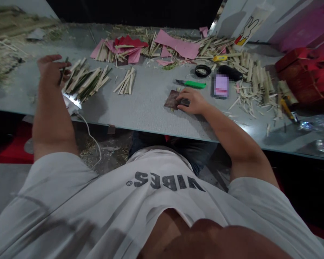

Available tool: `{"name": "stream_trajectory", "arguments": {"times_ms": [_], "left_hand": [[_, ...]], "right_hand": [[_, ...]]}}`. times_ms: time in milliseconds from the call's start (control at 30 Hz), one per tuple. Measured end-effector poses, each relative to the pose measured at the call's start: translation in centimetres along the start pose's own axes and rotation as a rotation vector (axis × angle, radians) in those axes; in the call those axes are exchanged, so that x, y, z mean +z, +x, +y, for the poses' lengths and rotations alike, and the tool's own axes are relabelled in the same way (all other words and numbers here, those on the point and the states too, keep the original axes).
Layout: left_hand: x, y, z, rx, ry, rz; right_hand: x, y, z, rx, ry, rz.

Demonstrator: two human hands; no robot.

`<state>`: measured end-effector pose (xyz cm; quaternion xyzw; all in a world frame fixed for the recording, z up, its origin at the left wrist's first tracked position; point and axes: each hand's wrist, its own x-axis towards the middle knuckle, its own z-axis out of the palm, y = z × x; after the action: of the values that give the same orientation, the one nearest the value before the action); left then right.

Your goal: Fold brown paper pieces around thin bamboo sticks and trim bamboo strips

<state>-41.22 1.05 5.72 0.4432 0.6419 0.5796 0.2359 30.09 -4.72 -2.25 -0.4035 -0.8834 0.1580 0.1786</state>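
My left hand [52, 68] is raised at the left of the grey table [151, 104], its fingers pinched on a thin dark green strip [62, 71], right beside a fanned pile of split bamboo strips [88, 81]. My right hand [191, 100] rests on the table near the middle, fingers curled and pressing on a small dark brown sheet [172, 100] with a short strip under it. A smaller bundle of pale strips [126, 81] lies between the two hands.
A green utility knife [193, 84], a black tape ring [203, 70], a phone [221, 85] and loose bamboo pieces [255, 81] lie beyond my right hand. Pink and red paper [178, 45] is at the back, red boxes [307, 72] at right. A white cable [93, 138] hangs off the table edge.
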Motion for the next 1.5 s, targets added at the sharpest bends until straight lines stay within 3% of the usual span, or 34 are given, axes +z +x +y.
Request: {"name": "stream_trajectory", "arguments": {"times_ms": [133, 233, 300, 400, 533, 600, 667, 767, 867, 967, 1033, 1100, 1333, 1500], "left_hand": [[-0.6, -0.3, 1.5, -0.023, 0.037, 0.149], [-0.8, -0.1, 3.6, 0.032, 0.052, 0.166], [0.4, -0.9, 5.3, 0.074, 0.083, 0.145], [5.8, -5.9, 7.6, 0.145, 0.067, 0.046], [16.8, -17.7, 9.6, 0.109, -0.117, -0.238], [21.2, -22.0, 9.9, 0.048, -0.246, -0.396], [24.2, -23.6, 9.7, 0.037, -0.277, -0.462], [27.2, -23.3, 8.8, 0.022, -0.319, -0.518], [30.5, -24.0, 7.2, -0.012, -0.373, -0.591], [33.6, -27.5, 5.2, -0.042, -0.428, -0.713], [34.6, -29.8, 3.9, 0.003, -0.497, -0.880], [34.7, -30.8, 3.1, 0.035, -0.543, -0.922], [33.1, -28.3, 2.8, -0.003, -0.506, -0.770], [33.2, -27.3, 2.7, -0.156, -0.574, -0.825]], "right_hand": [[0.6, 0.3, -0.9, -0.047, 0.036, -0.032], [0.7, 1.0, -1.7, -0.033, 0.037, -0.058], [0.8, 1.8, -2.1, -0.058, -0.011, -0.085], [1.2, 4.2, -2.7, -0.103, -0.114, -0.127], [2.1, 9.2, -3.7, -0.122, -0.161, -0.165], [2.3, 11.6, -4.0, -0.090, -0.185, -0.169], [1.9, 13.2, -3.6, -0.036, -0.203, -0.136], [0.2, 12.9, -1.2, 0.099, -0.221, 0.001], [-1.5, 9.3, 2.0, 0.248, -0.247, 0.099], [-1.9, 4.9, 4.3, 0.361, -0.244, 0.150], [-1.4, 2.8, 5.0, 0.361, -0.228, 0.142], [-0.7, 1.8, 5.4, 0.352, -0.201, 0.140], [-0.2, 2.4, 4.0, 0.329, -0.147, 0.158], [-0.3, 2.3, 2.5, 0.314, -0.146, 0.166]]}}
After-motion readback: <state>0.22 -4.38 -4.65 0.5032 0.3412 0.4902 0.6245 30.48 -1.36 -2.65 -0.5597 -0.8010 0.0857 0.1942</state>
